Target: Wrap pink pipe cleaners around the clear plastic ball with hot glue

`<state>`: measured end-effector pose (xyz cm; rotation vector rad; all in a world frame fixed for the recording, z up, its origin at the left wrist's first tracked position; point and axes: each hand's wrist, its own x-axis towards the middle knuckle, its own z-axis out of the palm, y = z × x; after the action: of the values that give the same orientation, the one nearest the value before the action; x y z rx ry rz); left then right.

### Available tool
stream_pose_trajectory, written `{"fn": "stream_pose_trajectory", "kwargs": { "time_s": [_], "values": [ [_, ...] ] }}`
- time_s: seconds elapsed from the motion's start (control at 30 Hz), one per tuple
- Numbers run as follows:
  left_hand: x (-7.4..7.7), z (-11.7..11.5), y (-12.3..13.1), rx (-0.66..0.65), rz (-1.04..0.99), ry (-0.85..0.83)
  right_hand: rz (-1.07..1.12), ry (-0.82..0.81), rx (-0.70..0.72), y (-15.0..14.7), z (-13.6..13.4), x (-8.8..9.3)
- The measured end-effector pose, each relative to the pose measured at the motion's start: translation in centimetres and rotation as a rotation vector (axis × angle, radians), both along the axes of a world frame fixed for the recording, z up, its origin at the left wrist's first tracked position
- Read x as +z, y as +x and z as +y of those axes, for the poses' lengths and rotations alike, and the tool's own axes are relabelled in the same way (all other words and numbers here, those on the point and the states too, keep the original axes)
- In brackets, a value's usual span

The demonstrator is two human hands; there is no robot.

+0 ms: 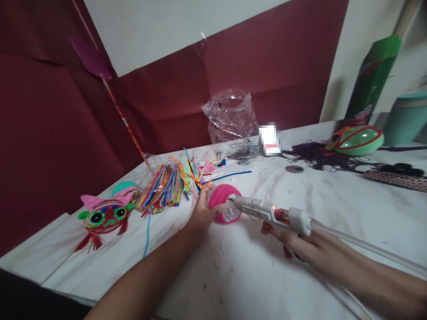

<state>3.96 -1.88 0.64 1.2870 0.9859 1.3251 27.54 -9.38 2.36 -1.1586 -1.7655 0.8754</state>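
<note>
Near the middle of the white marbled table, my left hand [204,210] is closed round the left side of a clear round object wrapped in bright pink cord [224,192]. My right hand [293,235] grips a white glue gun [260,208] with a small orange light lit on it. The gun's nozzle points left and meets the pink-wrapped object at its open, clear part; whether the tip touches it I cannot tell. A clear glue stick [360,246] runs out of the back of the gun, over my right forearm.
Colourful pipe cleaners [163,189] lie left of centre, beside a decorated animal face [106,215]. Behind stands a crumpled clear bag [231,120]. At the right are a green balloon-like ornament [360,140], purple fringe [313,153], a dotted box [396,178] and a teal container [405,120].
</note>
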Motion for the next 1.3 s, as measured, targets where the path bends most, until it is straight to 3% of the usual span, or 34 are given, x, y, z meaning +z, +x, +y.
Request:
{"fn": "stream_pose_trajectory", "kwargs": {
  "time_s": [0.67, 0.87, 1.0, 1.2, 1.3],
  "values": [
    [-0.3, 0.2, -0.2, 0.005, 0.020, -0.002, 0.002, 0.004, -0.031, 0.3, -0.3, 0.4],
    [-0.3, 0.2, -0.2, 0.003, -0.007, -0.011, -0.079, -0.121, -0.111, 1.1, 0.3, -0.1],
    [-0.1, 0.1, -0.2, 0.010, 0.010, -0.024, -0.076, -0.149, -0.061, 1.4, 0.6, -0.4],
    [0.0, 0.0, 0.0, 0.004, -0.020, -0.027, -0.080, -0.088, -0.082, 1.5, 0.6, -0.6],
    [0.1, 0.0, -0.1, 0.014, -0.024, -0.033, -0.169, 0.080, -0.122, 1.8, 1.3, -0.8]
  ]
}}
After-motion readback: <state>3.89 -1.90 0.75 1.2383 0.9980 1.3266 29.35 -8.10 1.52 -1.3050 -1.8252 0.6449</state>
